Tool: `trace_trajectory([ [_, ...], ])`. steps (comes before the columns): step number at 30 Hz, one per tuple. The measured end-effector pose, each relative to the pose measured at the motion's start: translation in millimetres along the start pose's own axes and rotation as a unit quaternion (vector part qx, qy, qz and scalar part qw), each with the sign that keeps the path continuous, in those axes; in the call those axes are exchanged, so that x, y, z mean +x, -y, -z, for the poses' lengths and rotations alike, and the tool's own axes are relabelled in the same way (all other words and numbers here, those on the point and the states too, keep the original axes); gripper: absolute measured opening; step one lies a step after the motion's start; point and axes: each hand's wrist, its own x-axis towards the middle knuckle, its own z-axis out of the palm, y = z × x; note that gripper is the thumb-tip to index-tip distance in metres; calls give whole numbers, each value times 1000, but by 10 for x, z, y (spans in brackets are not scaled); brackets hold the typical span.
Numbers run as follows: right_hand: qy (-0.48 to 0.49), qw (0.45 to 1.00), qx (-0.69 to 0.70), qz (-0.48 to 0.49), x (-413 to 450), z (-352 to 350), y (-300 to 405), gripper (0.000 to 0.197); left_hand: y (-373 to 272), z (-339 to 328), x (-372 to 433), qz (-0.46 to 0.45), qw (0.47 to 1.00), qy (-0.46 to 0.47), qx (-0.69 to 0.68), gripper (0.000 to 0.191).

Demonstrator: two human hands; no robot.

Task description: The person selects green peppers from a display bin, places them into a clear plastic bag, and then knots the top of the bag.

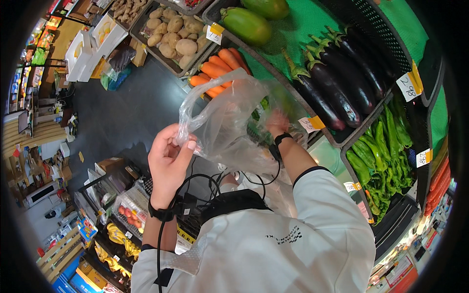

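Observation:
My left hand (pixel 169 161) pinches a clear plastic bag (pixel 223 117) by its handle, between thumb and fingers. The bag hangs open across the space between my two hands. Seen partly through the plastic, my right hand (pixel 277 121) is at the bag's far side, close to some green vegetables (pixel 264 103). Its fingers are blurred by the film, so what they hold cannot be made out. Carrots (pixel 218 67) lie in a crate just beyond the bag. Dark purple eggplants (pixel 333 88) lie in a black crate to the right of my right hand.
Potatoes (pixel 172 31) and large green gourds (pixel 249 25) fill crates at the far side. Long green peppers (pixel 384 150) sit at the right. Black cables (pixel 198 177) run from my wrists. Bananas (pixel 119 238) and boxed red fruit (pixel 130 216) stand at the lower left.

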Motion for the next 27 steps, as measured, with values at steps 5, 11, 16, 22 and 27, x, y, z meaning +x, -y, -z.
trace_trajectory([
  [5, 132, 989, -36, 57, -211, 281, 132, 48, -14, 14, -46, -15, 1000, -15, 14, 32],
  [11, 96, 989, -78, 83, -105, 145, 73, 49, -74, -1, -92, -11, 999, -22, 28, 33],
  [16, 89, 990, -36, 104, -278, 613, 314, 58, -72, 89, -133, -15, 998, -34, 47, 31],
  [22, 35, 975, 155, 157, -331, 752, 309, 71, -84, 119, -70, -30, 1000, -1, 11, 29],
  [27, 57, 940, 288, 174, -911, 1472, 404, 77, 23, 272, -5, -32, 999, 20, -7, 29],
])
